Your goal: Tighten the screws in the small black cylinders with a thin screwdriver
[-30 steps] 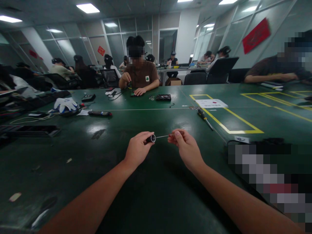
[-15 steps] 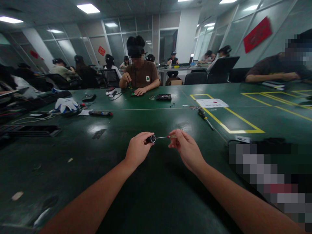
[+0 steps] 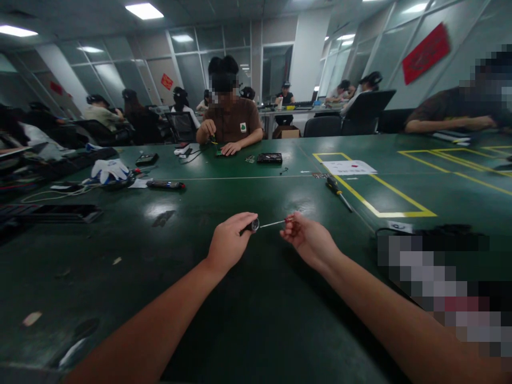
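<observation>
Over the near middle of the green table, my left hand (image 3: 229, 240) is closed around a small black cylinder (image 3: 253, 225), whose round, pale-rimmed end faces right. My right hand (image 3: 310, 238) pinches the red handle end of a thin screwdriver (image 3: 273, 224). The screwdriver's metal shaft points left, and its tip is at the cylinder's round end; whether it sits inside or just touches is too small to tell. Most of the cylinder is hidden by my left fingers, and most of the screwdriver's handle by my right.
A larger yellow-black screwdriver (image 3: 338, 193) lies ahead to the right, beside yellow tape (image 3: 400, 214) and a paper sheet (image 3: 349, 167). White gloves (image 3: 109, 170) and a dark pen-like tool (image 3: 165, 184) lie left. Across the table (image 3: 224, 200), a person (image 3: 234, 120) works on a green board.
My right hand has turned and shifted slightly right, and the screwdriver's handle end has tilted up. The cylinder's end in my left hand has moved slightly right and up.
</observation>
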